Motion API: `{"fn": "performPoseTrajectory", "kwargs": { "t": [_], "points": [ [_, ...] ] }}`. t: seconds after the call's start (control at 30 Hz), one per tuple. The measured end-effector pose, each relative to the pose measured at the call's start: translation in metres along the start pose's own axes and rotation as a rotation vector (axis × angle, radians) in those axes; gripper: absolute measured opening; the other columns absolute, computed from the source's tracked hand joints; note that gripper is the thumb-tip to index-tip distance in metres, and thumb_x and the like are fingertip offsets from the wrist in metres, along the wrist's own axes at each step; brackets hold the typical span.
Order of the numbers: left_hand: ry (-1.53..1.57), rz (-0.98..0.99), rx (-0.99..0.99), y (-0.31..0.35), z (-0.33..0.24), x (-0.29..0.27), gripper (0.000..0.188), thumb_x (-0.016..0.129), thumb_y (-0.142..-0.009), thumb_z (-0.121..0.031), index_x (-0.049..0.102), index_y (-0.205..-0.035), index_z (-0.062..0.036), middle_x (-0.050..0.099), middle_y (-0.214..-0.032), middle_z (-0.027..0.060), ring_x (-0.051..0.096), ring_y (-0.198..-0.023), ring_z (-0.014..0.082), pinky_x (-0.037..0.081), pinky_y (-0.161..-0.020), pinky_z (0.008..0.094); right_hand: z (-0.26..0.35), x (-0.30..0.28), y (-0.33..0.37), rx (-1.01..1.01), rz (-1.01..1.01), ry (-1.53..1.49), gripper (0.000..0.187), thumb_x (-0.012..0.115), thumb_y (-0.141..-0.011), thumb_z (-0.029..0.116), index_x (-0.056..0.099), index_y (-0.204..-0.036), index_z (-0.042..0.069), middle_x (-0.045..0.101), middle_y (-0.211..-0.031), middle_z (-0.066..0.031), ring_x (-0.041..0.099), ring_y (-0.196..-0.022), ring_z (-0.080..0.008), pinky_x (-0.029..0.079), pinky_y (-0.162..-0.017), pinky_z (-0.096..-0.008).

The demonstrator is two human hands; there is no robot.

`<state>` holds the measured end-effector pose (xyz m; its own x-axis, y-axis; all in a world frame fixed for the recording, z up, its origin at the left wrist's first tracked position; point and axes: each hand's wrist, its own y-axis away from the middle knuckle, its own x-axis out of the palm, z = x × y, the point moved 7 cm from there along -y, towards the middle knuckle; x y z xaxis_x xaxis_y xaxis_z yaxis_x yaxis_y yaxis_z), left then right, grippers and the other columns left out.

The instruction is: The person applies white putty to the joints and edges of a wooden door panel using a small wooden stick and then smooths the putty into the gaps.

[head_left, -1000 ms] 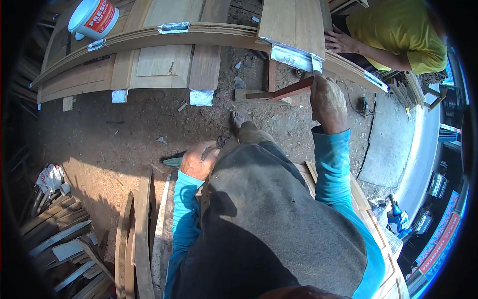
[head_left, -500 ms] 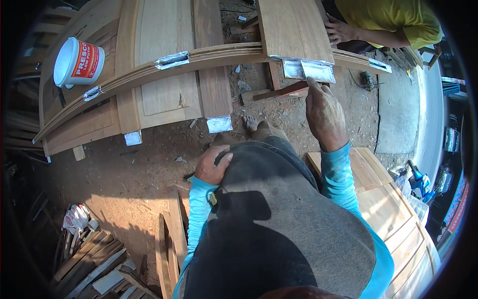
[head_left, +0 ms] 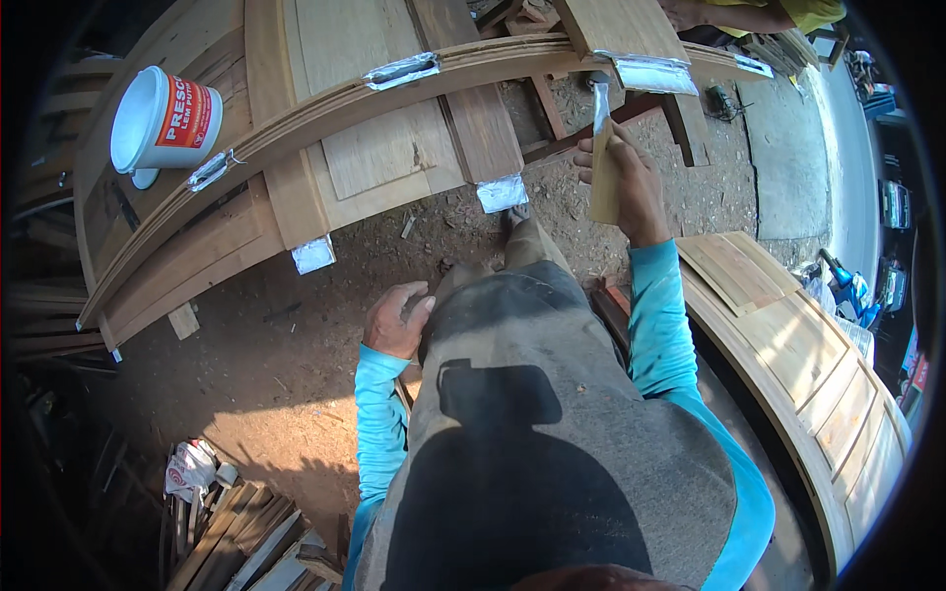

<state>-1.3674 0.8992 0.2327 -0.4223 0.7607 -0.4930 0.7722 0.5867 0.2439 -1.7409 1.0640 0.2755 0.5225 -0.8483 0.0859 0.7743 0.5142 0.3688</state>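
Observation:
My right hand [head_left: 636, 182] is closed around a flat light-wood stick [head_left: 604, 187], its upper end smeared with white paste. Just above the stick is the white-coated tenon [head_left: 645, 74] of a wooden board [head_left: 623, 28]. My left hand [head_left: 399, 320] hangs beside my thigh with bent fingers apart, holding nothing. A long wooden rail [head_left: 503, 61] lies across the panelled door [head_left: 379, 163], with white paste around its slots [head_left: 402, 71]. More tenons coated white, such as the one nearest my foot [head_left: 503, 194], stick out from the door's near edge.
A white bucket [head_left: 148, 143] with a red label stands on the door at left. Another person's arm [head_left: 734, 14] is at the upper right. Panelled wood [head_left: 788, 345] lies at my right. Scrap wood [head_left: 227, 537] and a plastic bag [head_left: 190, 469] sit at lower left.
My right hand has drawn back from the tenon, and the stick now points upward, more in sight. My left hand has come off my thigh. The view has shifted; the other person's hand is less visible.

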Motion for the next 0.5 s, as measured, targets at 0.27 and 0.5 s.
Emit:
{"fn": "performPoseTrajectory", "kwargs": {
  "t": [0.27, 0.5],
  "points": [
    [-0.109, 0.032, 0.007, 0.011, -0.013, -0.033, 0.033, 0.077, -0.096, -0.021, 0.074, -0.121, -0.0006, 0.077, -0.116, 0.0202, 0.074, -0.108, 0.0385, 0.058, -0.095, 0.0444, -0.041, 0.065, -0.058, -0.245, -0.207, -0.677, 0.056, 0.04, -0.112, 0.021, 0.035, -0.164, 0.004, 0.066, -0.119, -0.0169, 0.067, -0.095, -0.0225, 0.059, -0.089, -0.038],
    [-0.063, 0.004, -0.149, 0.053, 0.019, -0.049, 0.039, 0.075, -0.096, -0.027, 0.073, -0.123, 0.0009, 0.077, -0.117, 0.0236, 0.074, -0.11, 0.0399, 0.057, -0.096, 0.0445, -0.027, 0.09, -0.059, -0.459, -0.45, -0.535, 0.057, 0.047, -0.109, 0.015, 0.041, -0.165, 0.003, 0.066, -0.119, -0.0134, 0.067, -0.1, -0.0203, 0.058, -0.086, -0.0343]
  ]
}}
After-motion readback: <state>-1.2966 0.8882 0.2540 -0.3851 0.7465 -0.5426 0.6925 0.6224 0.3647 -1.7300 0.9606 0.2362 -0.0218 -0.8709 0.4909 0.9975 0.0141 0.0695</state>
